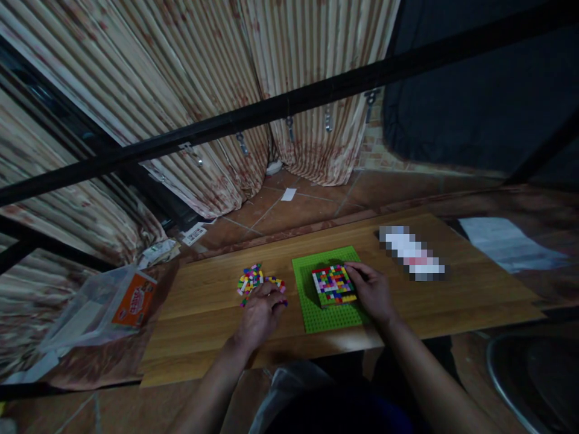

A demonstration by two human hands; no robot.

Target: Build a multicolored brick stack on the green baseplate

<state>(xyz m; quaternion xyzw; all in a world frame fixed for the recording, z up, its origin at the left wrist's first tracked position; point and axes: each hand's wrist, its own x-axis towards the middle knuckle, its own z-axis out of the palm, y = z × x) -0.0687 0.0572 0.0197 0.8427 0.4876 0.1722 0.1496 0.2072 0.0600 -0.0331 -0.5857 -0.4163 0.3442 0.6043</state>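
A square build of multicoloured toy bricks (333, 284) stands on a green studded baseplate (312, 316). My right hand (373, 293) holds this build at its right side, with the fingertips at its far right corner and the thumb partly hidden. To the left, a loose pile of small coloured bricks (251, 279) lies on the wood. My left hand (263, 310) is over the near edge of that pile, its fingers curled and pinched together. A purple brick (284, 303) shows right by its fingertips; whether they grip it or another piece is hard to make out.
The wooden table (203, 325) carries everything. A blurred-out white item (411, 253) lies at its right. A clear plastic box (85, 307) with an orange label stands beyond the left end, a white sheet (511, 241) beyond the right. A dark bar (271, 108) crosses before the curtains.
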